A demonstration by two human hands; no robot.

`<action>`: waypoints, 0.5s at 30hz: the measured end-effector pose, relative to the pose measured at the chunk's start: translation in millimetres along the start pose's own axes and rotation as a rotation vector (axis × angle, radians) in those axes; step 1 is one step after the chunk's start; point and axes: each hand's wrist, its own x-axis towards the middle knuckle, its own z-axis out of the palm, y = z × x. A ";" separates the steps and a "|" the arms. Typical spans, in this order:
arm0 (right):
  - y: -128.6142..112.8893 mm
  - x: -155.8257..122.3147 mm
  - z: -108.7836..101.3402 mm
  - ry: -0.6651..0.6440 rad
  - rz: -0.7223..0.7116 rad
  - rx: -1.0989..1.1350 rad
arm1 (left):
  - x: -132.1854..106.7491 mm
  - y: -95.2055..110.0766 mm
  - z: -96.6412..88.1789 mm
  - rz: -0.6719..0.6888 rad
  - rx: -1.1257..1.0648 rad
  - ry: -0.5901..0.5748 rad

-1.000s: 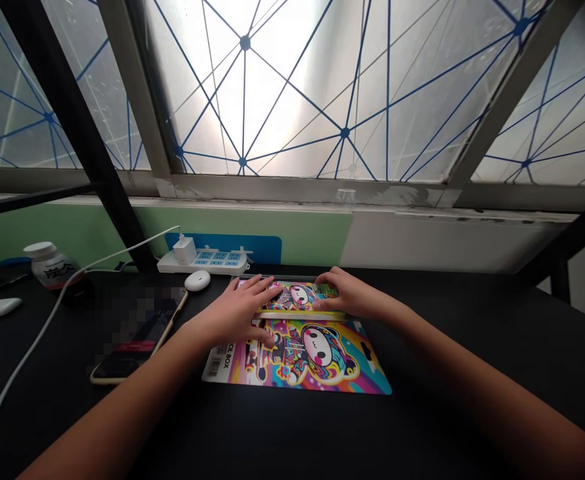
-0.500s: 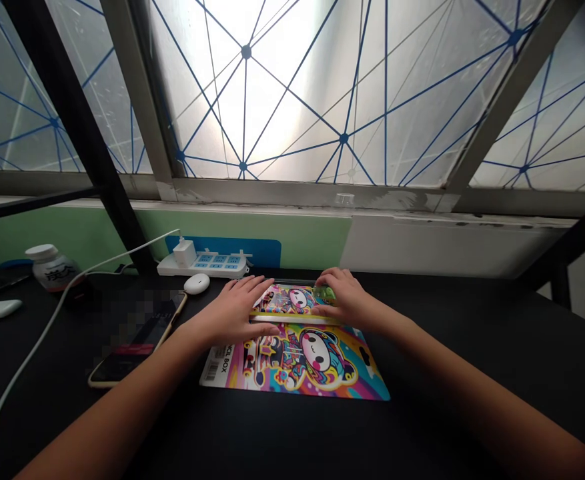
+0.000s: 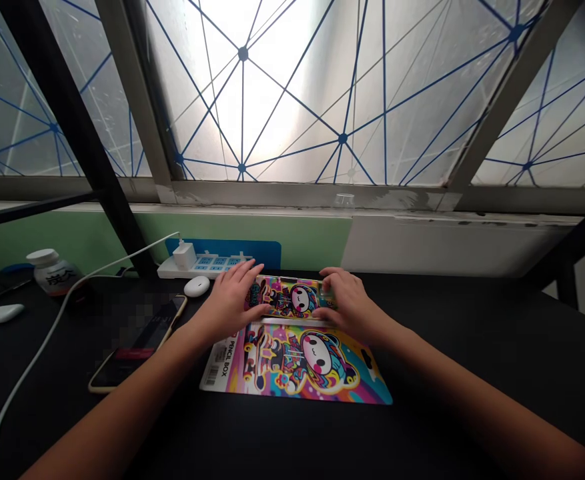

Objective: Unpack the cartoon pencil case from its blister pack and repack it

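Observation:
A pencil box (image 3: 292,298) with a bright cartoon figure on its top lies across the far part of a printed card (image 3: 317,363). The card bears the words "PENCIL BOX" and a barcode at its left. At the box's left end is my left hand (image 3: 229,300), fingers stretched out and apart, thumb against the near left part of the box. My right hand (image 3: 349,300) grips the right end, its fingers curled over the far side and its thumb at the near side. That end is partly hidden by the hand.
To the left lie a phone (image 3: 139,343), a round white case (image 3: 197,287) and a white cable (image 3: 47,343). Behind them are a power strip (image 3: 212,267) with a plugged-in charger (image 3: 184,255) and a white-capped jar (image 3: 52,272). A window ledge (image 3: 292,193) runs along the back.
My left hand has shifted left and slightly away, uncovering more of the box's left part. The yellow strip along the box's near edge no longer shows. My right hand stays at the right end.

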 end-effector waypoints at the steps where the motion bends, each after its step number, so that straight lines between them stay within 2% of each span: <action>1: -1.8 -1.4 -0.9 0.026 -0.058 -0.010 | 0.6 -2.8 -0.4 0.000 0.023 0.034; 5: -6.1 -3.5 -8.2 0.074 -0.197 -0.033 | 2.1 -10.9 -4.7 0.004 0.064 0.079; 8: -13.9 -3.3 -23.7 0.139 -0.251 -0.053 | 2.5 -7.6 -16.8 0.104 0.131 0.130; 12: -33.7 -16.4 -49.8 0.210 -0.233 -0.051 | -4.4 11.6 -42.2 0.253 0.189 0.291; 15: -45.3 -46.4 -54.6 0.248 -0.232 -0.038 | -25.8 31.5 -52.5 0.333 0.186 0.357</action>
